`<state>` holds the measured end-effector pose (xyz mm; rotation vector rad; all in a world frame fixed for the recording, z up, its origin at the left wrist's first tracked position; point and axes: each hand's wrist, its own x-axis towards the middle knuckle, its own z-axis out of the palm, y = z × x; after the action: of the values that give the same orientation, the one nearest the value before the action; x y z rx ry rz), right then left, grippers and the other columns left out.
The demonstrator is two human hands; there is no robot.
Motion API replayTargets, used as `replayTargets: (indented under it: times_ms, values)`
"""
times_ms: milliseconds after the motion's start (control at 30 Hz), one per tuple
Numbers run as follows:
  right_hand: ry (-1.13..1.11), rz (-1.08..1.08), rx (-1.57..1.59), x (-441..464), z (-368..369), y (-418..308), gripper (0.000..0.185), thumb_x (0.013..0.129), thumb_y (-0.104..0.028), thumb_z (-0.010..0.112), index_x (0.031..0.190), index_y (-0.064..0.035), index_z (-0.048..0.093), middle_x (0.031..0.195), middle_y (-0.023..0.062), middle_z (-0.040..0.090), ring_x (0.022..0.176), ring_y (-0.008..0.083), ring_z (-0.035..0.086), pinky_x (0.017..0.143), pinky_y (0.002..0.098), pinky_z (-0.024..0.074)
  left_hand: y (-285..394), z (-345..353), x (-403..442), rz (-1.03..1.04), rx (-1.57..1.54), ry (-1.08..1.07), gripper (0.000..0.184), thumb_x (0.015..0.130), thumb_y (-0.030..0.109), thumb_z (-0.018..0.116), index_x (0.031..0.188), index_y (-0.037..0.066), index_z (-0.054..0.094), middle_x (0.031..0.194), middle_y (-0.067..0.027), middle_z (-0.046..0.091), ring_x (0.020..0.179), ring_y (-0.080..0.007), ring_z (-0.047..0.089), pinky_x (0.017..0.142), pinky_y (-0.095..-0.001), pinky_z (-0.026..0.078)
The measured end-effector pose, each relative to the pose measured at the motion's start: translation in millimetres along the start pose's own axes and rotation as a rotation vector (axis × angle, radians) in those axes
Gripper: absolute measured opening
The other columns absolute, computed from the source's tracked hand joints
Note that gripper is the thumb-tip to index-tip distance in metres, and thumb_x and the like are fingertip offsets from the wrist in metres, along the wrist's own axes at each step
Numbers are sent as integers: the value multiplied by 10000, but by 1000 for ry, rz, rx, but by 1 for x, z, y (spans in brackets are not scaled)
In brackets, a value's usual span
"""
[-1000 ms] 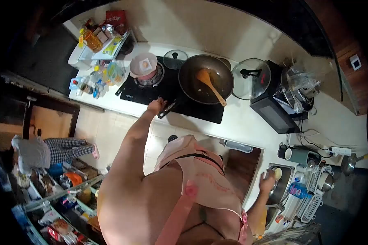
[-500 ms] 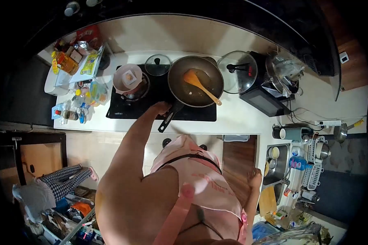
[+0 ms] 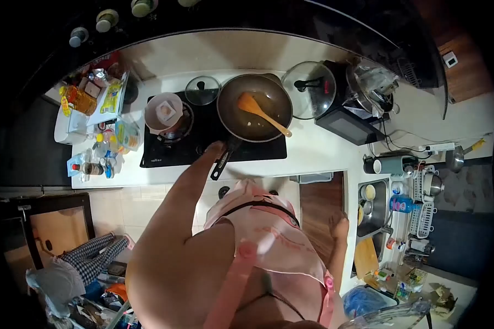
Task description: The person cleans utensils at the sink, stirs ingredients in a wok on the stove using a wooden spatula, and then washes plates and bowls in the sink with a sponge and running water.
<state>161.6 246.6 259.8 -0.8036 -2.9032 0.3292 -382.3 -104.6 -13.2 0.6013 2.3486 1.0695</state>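
Note:
My left hand [image 3: 217, 148] is closed at the front edge of the black gas hob [image 3: 164, 158], right beside the pan's black handle [image 3: 220, 164]. Its fingertips are hidden, so what they grip is unclear. Behind it, a brown frying pan [image 3: 230, 118] sits on the right burner with a little oily liquid and small bits in it. Inside the pan lies a wooden spatula [image 3: 252, 107], its handle over the right rim. On the left burner stands a pale saucepan [image 3: 155, 122] with a small whitish item inside. My right hand [image 3: 339, 225] hangs at my side, fingers curled, with nothing seen in it.
A small glass lid [image 3: 203, 94] lies behind the hob, and a larger one [image 3: 313, 101] leans by the microwave [image 3: 348, 129]. Bottles [image 3: 90, 168] and an oil jug [image 3: 82, 101] crowd the left. The sink [image 3: 373, 219] is at right. Another person's checked trousers [image 3: 96, 255] show lower left.
The camera view has shifted slightly, moving the hob and pan a bit left in view. My right hand's fingers look more curled. My left hand stays by the pan handle.

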Motion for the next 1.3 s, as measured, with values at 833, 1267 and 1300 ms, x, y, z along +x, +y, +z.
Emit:
replayTargets:
  times_ms: [833,1267,1300]
  values:
    - [-135,172,224,48,59,-53,324,808,-145,703,1108,-27,675,1127,232,660,1105,414,603,948,475,507,384,-310,-263,460,198,364,241,908,250,692,1070,71,697,741,-127,685,701,-272,682,599,-386,515]
    - [-152,7,210,113,66,-108,376,825,-186,720,1174,-58,668,1166,211,655,1158,387,587,1001,472,482,499,-341,-260,613,815,1254,758,903,342,667,1565,202,325,1014,-114,728,461,-279,590,446,-380,459]
    - [-117,31,200,105,63,-111,366,815,-184,725,1160,-74,675,1148,195,658,1154,382,588,1002,468,480,499,-339,-254,641,785,1282,743,915,367,651,1567,224,323,1135,-96,724,466,-292,596,465,-385,476]
